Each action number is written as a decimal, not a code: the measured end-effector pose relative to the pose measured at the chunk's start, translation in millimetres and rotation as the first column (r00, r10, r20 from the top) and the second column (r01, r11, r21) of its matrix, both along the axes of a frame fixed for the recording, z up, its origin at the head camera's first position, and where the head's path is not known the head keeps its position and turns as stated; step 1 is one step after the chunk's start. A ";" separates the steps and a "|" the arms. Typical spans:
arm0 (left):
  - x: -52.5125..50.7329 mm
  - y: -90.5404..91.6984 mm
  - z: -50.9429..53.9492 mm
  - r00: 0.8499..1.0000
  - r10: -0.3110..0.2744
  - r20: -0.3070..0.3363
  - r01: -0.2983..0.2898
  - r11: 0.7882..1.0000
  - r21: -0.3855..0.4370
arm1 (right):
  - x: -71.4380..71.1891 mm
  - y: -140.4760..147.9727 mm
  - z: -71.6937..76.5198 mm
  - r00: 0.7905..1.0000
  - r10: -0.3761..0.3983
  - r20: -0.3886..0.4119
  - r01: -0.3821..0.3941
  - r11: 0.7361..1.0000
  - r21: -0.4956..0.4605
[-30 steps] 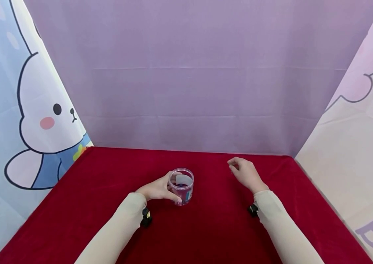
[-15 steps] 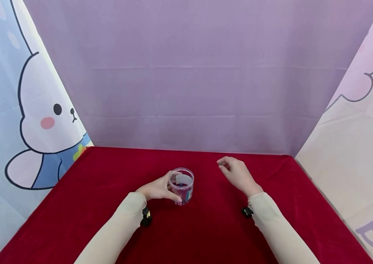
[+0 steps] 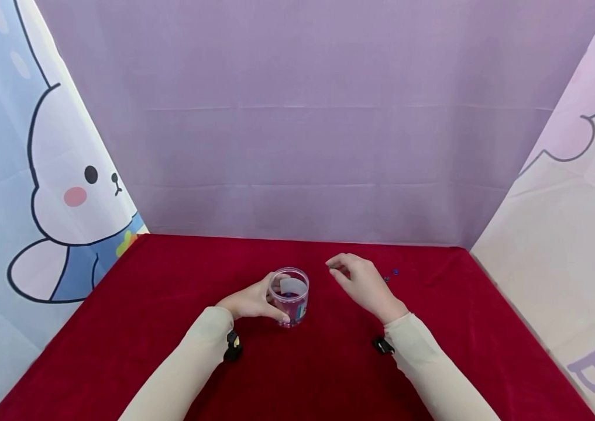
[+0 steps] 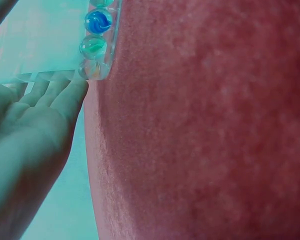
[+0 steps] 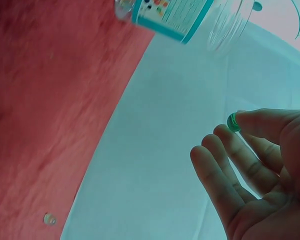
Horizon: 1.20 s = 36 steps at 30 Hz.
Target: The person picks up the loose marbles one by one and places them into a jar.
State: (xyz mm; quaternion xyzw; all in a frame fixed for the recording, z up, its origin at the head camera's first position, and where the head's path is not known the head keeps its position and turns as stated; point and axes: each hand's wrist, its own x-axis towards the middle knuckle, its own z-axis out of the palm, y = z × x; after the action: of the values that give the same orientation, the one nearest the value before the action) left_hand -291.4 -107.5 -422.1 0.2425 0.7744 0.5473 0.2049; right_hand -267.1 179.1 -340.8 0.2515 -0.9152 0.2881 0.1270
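Observation:
A clear plastic jar (image 3: 296, 309) without a lid stands upright on the red cloth. My left hand (image 3: 250, 301) grips it from the left, thumb on the near side. Through its wall in the left wrist view, several glass marbles show at the bottom, among them a blue one (image 4: 98, 21) and a green one (image 4: 93, 46). My right hand (image 3: 368, 287) is in the air to the right of the jar. Between thumb and index finger it pinches a green marble (image 5: 233, 122); the other fingers are loosely bent. The jar's label (image 5: 175, 15) faces the right wrist view.
Two small blue marbles (image 3: 395, 272) lie on the red cloth (image 3: 171, 351), behind and right of my right hand. A clear marble (image 5: 49, 219) is seen on the cloth in the right wrist view. A purple curtain (image 3: 297, 146) stands along the back edge.
My right hand has moved left toward the jar with the marble, uncovering the two blue marbles on the cloth. The left hand and the jar have stayed put.

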 end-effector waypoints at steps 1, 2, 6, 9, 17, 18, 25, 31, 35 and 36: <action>0.1 0.1 0.0 1.000 0.001 0.000 -0.001 1.000 0.000 | 1.1 -2.0 -0.2 1.000 0.007 -0.003 -0.007 1.000 0.001; 0.1 0.3 0.1 1.000 0.002 0.001 -0.002 1.000 0.000 | 2.5 -4.1 0.1 1.000 0.014 -0.004 -0.014 1.000 0.002; 0.0 0.7 0.7 1.000 0.006 0.010 -0.006 1.000 0.006 | 6.1 -12.6 1.4 0.999 0.041 -0.017 -0.041 0.999 0.001; 0.0 1.5 1.1 1.000 0.008 0.018 -0.008 1.000 0.013 | 7.9 -18.5 2.3 0.998 0.062 -0.033 -0.062 0.998 -0.002; 0.3 2.2 1.4 0.999 0.011 0.033 -0.011 1.000 0.007 | 9.5 -34.0 1.0 0.991 0.124 -0.045 -0.124 0.992 -0.002; 0.3 2.3 1.5 0.999 0.011 0.034 -0.011 1.000 0.009 | 9.6 -35.7 0.3 0.991 0.128 -0.045 -0.128 0.992 0.000; -1.3 3.0 1.1 1.000 -0.002 0.029 0.002 1.000 0.022 | 10.0 -46.1 -5.5 0.987 0.152 -0.049 -0.150 0.988 0.036; -1.0 2.9 0.2 1.000 -0.005 0.024 0.004 1.000 0.026 | 10.9 -50.8 -8.0 0.986 0.155 -0.067 -0.150 0.986 0.072; -0.9 2.1 -1.0 1.000 -0.009 0.014 0.008 1.000 0.029 | 12.5 -51.0 -8.4 0.986 0.150 -0.078 -0.145 0.987 0.071; -0.8 2.0 -1.1 1.000 -0.009 0.011 0.008 1.000 0.027 | 12.9 -50.7 -8.1 0.987 0.145 -0.076 -0.139 0.988 0.072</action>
State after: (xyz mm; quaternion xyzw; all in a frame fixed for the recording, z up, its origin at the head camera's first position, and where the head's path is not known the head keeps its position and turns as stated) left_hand -292.2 -105.5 -423.2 0.2454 0.7647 0.5582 0.2083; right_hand -254.3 128.4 -348.9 0.3316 -0.8981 0.2553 0.1348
